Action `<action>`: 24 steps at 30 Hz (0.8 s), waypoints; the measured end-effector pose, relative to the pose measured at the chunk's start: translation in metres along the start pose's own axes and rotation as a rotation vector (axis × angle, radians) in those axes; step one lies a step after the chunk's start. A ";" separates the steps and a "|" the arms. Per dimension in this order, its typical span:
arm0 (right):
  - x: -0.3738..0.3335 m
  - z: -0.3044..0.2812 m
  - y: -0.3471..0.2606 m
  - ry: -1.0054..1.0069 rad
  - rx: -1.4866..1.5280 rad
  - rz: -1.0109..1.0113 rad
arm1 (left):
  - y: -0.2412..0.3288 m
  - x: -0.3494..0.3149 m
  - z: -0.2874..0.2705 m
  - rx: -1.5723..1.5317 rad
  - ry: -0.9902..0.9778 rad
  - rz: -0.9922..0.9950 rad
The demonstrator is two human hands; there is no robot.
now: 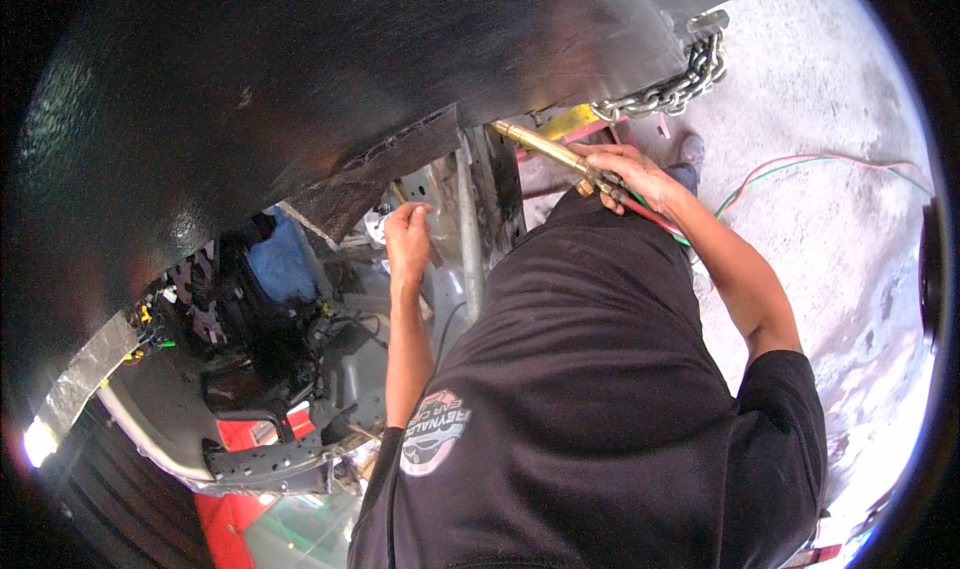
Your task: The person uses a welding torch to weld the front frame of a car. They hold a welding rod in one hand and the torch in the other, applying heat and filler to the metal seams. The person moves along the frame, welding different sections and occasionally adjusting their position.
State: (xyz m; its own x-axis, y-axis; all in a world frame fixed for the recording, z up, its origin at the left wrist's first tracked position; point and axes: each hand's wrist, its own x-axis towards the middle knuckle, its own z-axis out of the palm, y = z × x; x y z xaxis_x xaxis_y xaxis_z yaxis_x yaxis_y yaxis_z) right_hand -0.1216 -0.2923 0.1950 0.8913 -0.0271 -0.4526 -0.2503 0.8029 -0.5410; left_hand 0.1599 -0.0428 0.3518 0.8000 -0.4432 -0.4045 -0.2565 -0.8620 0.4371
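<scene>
My right hand [640, 174] is wrapped round the valve end of a brass gas torch [540, 142]. The torch's tube points up and left, and its far end meets the edge of a large dark panel [330, 79], where its tip is hidden. A red and a green hose [762, 167] trail from the torch over the floor. To the left, my left hand [407, 237] is closed, fingers curled, beside the bare metal of a vehicle body [480, 184]. What those fingers hold, if anything, I cannot make out. A grey metal tube [470, 239] stands just right of that hand.
A steel chain [670, 97] hangs at the panel's right corner, above a yellow bar [570, 124]. At lower left lies the stripped vehicle interior, with loose wires [150, 319], a blue cloth-like piece [282, 261] and a curved trim edge [150, 439]. Pale concrete floor [820, 89] spreads at right.
</scene>
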 end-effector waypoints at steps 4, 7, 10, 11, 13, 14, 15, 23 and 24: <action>0.001 0.002 0.000 0.014 0.007 -0.006 | -0.008 0.011 -0.006 -0.077 -0.043 -0.050; 0.000 0.002 0.000 0.022 -0.003 -0.002 | -0.005 0.014 -0.009 -0.090 -0.052 -0.080; 0.000 0.002 0.001 0.022 -0.005 -0.015 | 0.000 0.016 -0.012 -0.112 -0.056 -0.103; -0.001 0.002 0.000 0.024 -0.003 -0.012 | 0.000 0.016 -0.014 -0.126 -0.059 -0.111; -0.002 0.004 -0.002 0.028 0.000 -0.009 | 0.005 0.016 -0.016 -0.144 -0.072 -0.131; -0.002 0.004 -0.001 0.024 0.008 -0.007 | 0.006 0.016 -0.017 -0.153 -0.079 -0.141; -0.001 0.003 0.001 0.021 0.016 -0.005 | 0.007 0.016 -0.017 -0.143 -0.074 -0.136; -0.002 0.004 -0.001 0.017 0.008 -0.017 | 0.012 0.016 -0.017 -0.161 -0.067 -0.120; -0.002 0.003 0.000 0.023 0.016 -0.013 | 0.013 0.016 -0.018 -0.160 -0.074 -0.124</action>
State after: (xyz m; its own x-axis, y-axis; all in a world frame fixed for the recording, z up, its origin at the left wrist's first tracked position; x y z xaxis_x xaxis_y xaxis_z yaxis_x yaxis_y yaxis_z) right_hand -0.1221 -0.2900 0.1982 0.8855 -0.0506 -0.4619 -0.2332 0.8115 -0.5358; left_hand 0.1793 -0.0563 0.3655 0.7765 -0.3583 -0.5183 -0.0649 -0.8637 0.4998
